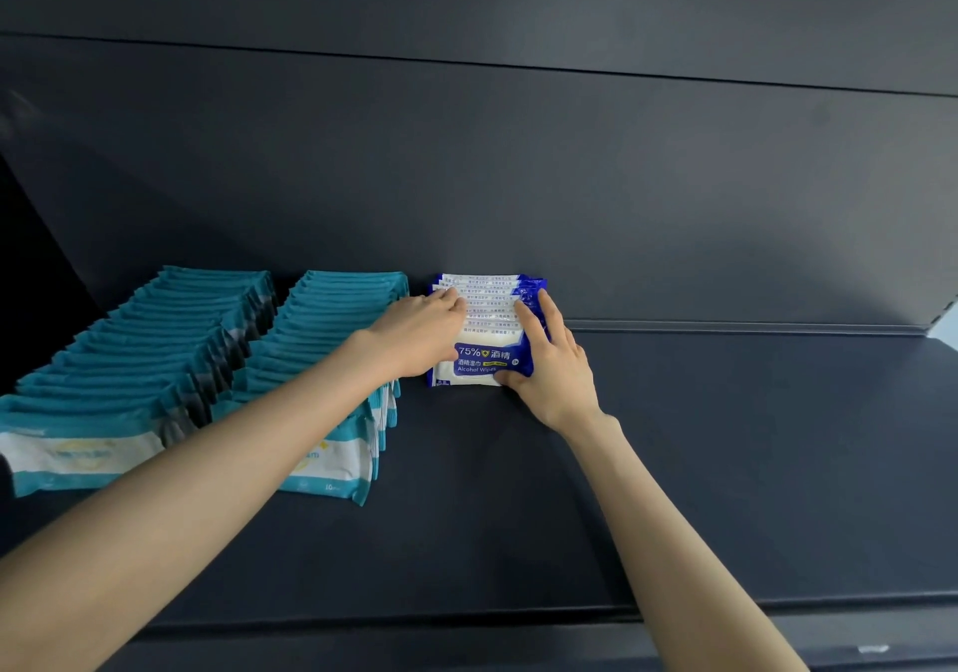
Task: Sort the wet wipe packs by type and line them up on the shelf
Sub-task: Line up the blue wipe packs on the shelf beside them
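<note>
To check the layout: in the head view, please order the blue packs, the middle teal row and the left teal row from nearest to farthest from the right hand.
1. Blue packs: gripped by the right hand.
2. Middle teal row: just left of them.
3. Left teal row: far left.

A grey back panel (570, 179) fills the upper view, a thin seam (466, 60) crossing it. Left of the panel stands a black side wall (31, 282); far below it, a small white tag (873, 649)
</note>
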Motion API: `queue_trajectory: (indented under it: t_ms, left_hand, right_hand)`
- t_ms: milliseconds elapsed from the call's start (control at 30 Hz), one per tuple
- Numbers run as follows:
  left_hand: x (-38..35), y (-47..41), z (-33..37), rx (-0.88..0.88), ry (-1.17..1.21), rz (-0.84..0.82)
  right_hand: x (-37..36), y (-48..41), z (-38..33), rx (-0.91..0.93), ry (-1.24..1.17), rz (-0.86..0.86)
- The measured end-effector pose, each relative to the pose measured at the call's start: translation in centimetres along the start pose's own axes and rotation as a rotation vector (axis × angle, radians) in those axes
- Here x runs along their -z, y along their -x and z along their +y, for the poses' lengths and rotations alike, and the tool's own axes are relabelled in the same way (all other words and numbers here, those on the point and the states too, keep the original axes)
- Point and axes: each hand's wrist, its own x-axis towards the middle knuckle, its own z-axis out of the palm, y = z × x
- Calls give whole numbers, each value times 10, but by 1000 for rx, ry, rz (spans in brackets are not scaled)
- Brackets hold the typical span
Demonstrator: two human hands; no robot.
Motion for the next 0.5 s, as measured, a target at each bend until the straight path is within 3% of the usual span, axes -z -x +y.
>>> queue_trajectory:
  t_ms: [333, 500]
  left_hand:
    - [4, 14, -5, -13, 125, -28]
    - [8, 25, -8, 26, 200, 35]
  right_hand:
    - [5, 8, -10, -27, 74, 7]
    - [12, 12, -16, -62, 83, -8]
